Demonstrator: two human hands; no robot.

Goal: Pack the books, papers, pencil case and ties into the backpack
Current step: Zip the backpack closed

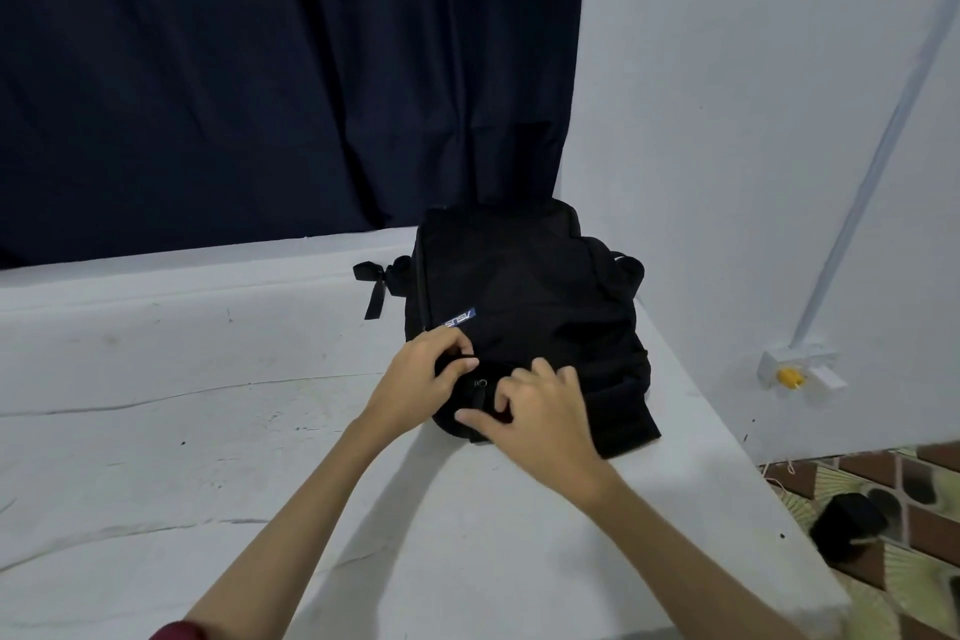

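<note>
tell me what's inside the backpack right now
Its contents cannot be seen: the black backpack lies closed on the white table, with the left hand and right hand at its near end.

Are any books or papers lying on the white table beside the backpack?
No, the white table carries only the black backpack, with both hands at its near end.

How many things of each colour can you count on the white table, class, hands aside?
Black: 1, the backpack, with the left hand and right hand gripping its near end.
Other colours: 0.
Total: 1 on the table.
</note>
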